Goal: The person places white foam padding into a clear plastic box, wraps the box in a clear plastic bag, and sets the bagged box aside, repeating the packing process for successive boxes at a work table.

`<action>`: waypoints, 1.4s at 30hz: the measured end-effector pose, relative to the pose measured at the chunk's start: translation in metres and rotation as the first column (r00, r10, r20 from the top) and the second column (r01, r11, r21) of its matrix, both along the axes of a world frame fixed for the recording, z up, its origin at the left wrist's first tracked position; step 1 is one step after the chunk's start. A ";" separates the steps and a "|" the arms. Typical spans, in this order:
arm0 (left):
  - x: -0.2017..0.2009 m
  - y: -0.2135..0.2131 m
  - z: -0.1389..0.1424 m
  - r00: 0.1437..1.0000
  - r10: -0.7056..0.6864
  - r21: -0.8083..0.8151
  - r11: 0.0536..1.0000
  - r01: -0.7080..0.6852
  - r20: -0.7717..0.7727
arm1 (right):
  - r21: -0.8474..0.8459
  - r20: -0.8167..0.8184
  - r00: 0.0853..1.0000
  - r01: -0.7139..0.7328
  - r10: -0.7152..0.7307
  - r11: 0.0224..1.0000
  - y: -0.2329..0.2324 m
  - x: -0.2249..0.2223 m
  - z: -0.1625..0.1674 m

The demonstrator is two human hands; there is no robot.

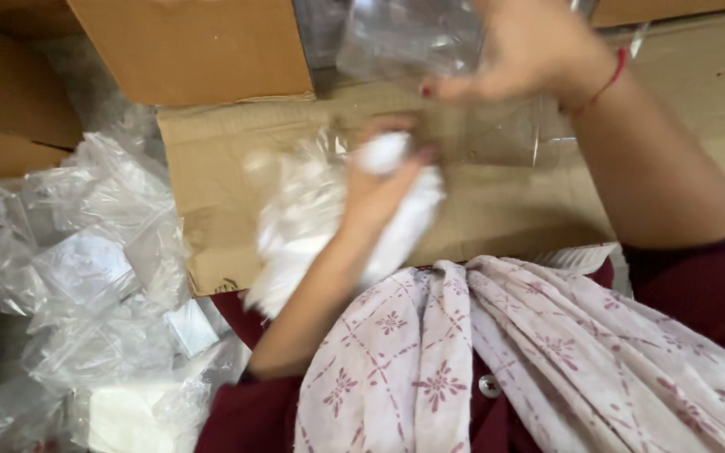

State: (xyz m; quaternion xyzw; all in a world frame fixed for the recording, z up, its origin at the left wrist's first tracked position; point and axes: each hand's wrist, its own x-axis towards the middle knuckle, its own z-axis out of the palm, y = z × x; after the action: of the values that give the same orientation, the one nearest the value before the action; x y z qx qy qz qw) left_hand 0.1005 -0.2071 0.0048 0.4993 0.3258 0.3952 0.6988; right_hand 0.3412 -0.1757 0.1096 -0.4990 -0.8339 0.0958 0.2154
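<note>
Clear plastic bag (pixel 404 38) pinched by right hand (pixel 522 50) — left hand (pixel 379 189) clamped on white cloth (pixel 312 218).

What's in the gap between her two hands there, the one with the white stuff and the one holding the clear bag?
In the head view, only flattened brown cardboard shows between the left hand, gripping white cloth, and the right hand, holding the clear plastic bag.

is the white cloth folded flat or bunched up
Bunched up: the white cloth bulges crumpled around the left hand gripping it, though motion blurs it.
</note>
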 end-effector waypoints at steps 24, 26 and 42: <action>-0.082 0.020 0.090 0.976 0.062 0.061 0.995 -0.076 0.208 | -0.270 -0.960 0.074 -0.006 -0.269 0.963 -0.063 -0.117 -0.044; -0.081 0.019 0.085 0.979 0.100 0.040 0.993 -0.109 0.179 | -0.300 -0.950 0.111 -0.075 -0.291 0.951 -0.064 -0.121 -0.047; -0.084 0.026 0.080 0.966 0.040 -0.047 0.998 -0.029 0.255 | -0.234 -0.964 -0.111 -0.068 -0.240 0.970 -0.062 -0.136 -0.057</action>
State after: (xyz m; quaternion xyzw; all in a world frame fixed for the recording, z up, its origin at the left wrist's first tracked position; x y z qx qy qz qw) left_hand 0.0162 -0.1812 0.0848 0.4232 0.2499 0.4613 0.7387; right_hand 0.2057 -0.2380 0.0522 -0.3345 -0.3467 0.5059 0.7155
